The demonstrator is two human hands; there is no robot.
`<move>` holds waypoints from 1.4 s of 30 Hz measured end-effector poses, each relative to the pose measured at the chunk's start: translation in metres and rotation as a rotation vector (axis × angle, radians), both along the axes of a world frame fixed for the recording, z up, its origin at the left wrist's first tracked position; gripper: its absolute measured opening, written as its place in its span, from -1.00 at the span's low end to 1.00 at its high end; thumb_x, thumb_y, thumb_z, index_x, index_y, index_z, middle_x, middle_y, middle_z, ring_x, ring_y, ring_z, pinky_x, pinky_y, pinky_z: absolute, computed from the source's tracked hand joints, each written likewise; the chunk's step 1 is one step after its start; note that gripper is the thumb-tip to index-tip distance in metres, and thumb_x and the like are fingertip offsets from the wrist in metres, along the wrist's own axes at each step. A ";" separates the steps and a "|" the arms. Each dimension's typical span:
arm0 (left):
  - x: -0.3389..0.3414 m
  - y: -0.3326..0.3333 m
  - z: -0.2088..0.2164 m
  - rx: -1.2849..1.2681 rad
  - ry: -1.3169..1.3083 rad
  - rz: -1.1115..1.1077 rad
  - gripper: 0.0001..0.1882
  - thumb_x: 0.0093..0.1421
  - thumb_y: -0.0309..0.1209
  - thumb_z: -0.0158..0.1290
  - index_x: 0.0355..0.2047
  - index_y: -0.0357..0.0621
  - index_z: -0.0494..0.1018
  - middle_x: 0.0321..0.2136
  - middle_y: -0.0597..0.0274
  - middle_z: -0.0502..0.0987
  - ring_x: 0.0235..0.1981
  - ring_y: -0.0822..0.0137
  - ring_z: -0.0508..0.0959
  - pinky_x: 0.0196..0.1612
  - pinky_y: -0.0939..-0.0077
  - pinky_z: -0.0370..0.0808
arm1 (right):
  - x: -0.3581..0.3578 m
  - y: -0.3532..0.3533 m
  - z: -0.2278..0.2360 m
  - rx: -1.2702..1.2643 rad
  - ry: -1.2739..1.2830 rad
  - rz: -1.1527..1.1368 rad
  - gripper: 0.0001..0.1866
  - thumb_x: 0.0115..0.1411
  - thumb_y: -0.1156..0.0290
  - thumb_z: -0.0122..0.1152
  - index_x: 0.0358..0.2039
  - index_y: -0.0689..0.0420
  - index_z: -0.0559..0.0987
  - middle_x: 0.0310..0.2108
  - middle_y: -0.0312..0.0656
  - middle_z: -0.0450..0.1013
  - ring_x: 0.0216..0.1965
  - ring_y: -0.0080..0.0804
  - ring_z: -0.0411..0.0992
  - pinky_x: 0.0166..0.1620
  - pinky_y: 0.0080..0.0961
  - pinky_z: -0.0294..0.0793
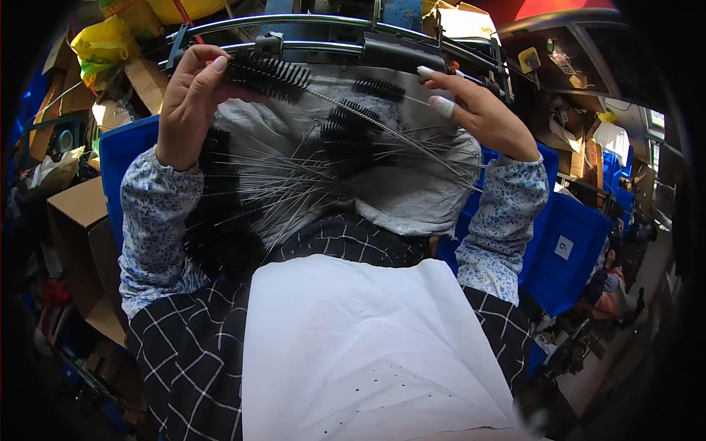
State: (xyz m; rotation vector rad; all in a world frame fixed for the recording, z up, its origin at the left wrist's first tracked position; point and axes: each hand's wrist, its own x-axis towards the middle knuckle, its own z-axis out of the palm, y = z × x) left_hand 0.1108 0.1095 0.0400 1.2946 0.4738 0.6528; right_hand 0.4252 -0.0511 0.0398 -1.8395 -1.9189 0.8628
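Observation:
My left hand (193,103) pinches the bristle end of a black tube brush (268,77) between thumb and fingers. Its twisted wire stem slants down to the right across my lap. On the right, my right hand (482,114) is raised with thumb and forefinger apart; white coverings wrap those fingertips. The wire of a smaller black brush (379,88) ends beside its thumb, and I see no grip on it. Below lie many loose black brushes (220,213), their thin wire stems crossing one another, on a pale cloth (419,198).
Metal rails (316,45) with a black roller (401,55) run across just beyond my hands. Blue plastic bins (566,250) flank me. At left are a cardboard box (81,213) and a yellow bag (107,51). Someone in the distance (610,287) is at far right.

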 end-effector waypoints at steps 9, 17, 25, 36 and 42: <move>-0.026 0.007 -0.022 0.240 0.518 -0.107 -0.73 0.21 -0.27 -0.29 -0.24 -0.24 0.17 -0.41 0.12 0.41 -0.38 0.39 0.45 -0.26 0.59 0.37 | -0.070 0.053 -0.034 0.392 -0.050 -0.432 -0.76 0.08 0.31 -0.09 -0.27 0.11 0.43 -0.49 -0.06 0.42 -0.44 -0.13 0.40 -0.40 -0.26 0.37; -0.141 0.058 -0.139 0.186 1.009 -0.130 -0.73 0.14 -0.28 -0.13 -0.34 -0.29 0.32 -0.48 0.29 0.38 -0.37 0.51 0.33 -0.24 0.67 0.25 | 0.015 0.108 -0.087 0.447 -0.722 -0.625 -0.73 0.06 0.19 -0.07 -0.22 -0.16 0.48 -0.41 -0.27 0.46 -0.31 -0.27 0.33 -0.22 -0.29 0.25; -0.134 0.056 -0.126 0.107 0.880 -0.004 -0.80 0.11 -0.32 -0.07 -0.38 -0.21 0.32 -0.51 0.40 0.36 -0.41 0.62 0.30 -0.29 0.75 0.21 | 0.024 0.113 -0.092 0.547 -0.673 -0.555 -0.74 0.05 0.19 -0.06 -0.24 -0.17 0.49 -0.44 -0.28 0.46 -0.33 -0.27 0.34 -0.24 -0.29 0.26; -0.129 0.049 -0.021 0.243 0.422 0.414 -0.84 0.17 -0.35 -0.17 -0.28 -0.11 0.31 -0.46 0.43 0.37 -0.44 0.60 0.36 -0.34 0.76 0.29 | 0.018 0.112 -0.086 0.572 -0.640 -0.534 -0.76 0.03 0.25 -0.02 -0.25 -0.17 0.49 -0.46 -0.28 0.45 -0.37 -0.33 0.34 -0.25 -0.36 0.27; -0.126 0.038 0.014 0.417 0.240 0.555 -0.85 0.17 -0.36 -0.18 -0.27 -0.08 0.31 -0.36 0.44 0.30 -0.42 0.65 0.27 -0.39 0.81 0.20 | 0.006 0.111 -0.066 0.692 -0.660 -0.537 -0.81 -0.07 0.40 0.02 -0.39 -0.03 0.53 -0.58 -0.21 0.38 -0.42 -0.25 0.32 -0.27 -0.35 0.25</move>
